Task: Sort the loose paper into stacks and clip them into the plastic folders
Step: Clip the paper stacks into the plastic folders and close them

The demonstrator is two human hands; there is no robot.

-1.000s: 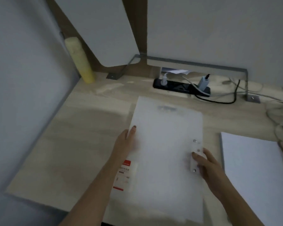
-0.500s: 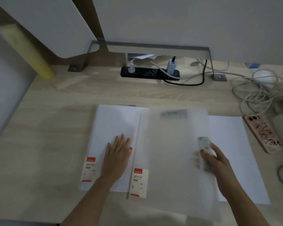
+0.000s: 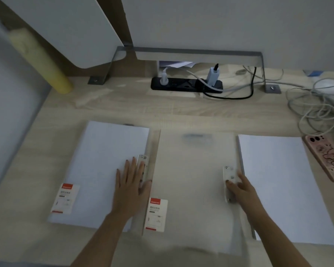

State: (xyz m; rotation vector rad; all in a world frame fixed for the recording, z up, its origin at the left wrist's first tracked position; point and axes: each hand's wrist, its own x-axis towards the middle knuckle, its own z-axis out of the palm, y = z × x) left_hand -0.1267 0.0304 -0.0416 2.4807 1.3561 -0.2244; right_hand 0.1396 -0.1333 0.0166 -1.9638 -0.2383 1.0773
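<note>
At ten o'clock on the table [image 3: 181, 112], a yellow roll [image 3: 41, 60], tilted. At nine o'clock, a plastic folder [image 3: 104, 160] lying flat, filled with white sheets, a red-topped label [image 3: 65, 198] at its near left corner and a white clip [image 3: 143, 160] on its right edge. Pressed flat on that folder beside the clip, the left hand [image 3: 130, 187], fingers straight and slightly spread. At twelve o'clock, well back, a black power strip [image 3: 187, 85] with plugs in it. At six o'clock, just beside the first, a frosted folder [image 3: 191, 170] lying flat, a second label [image 3: 156, 213] at its near left corner. On its right edge at four o'clock, a second clip [image 3: 228, 176], pinched by the right hand [image 3: 243, 189]: thumb on top, other fingers curled at the edge. Just beside, at three o'clock, a loose paper stack [image 3: 278, 180] lying flat. Farther out at two o'clock, a pink phone [image 3: 328, 157] below a tangle of grey cables [image 3: 316, 105].
</note>
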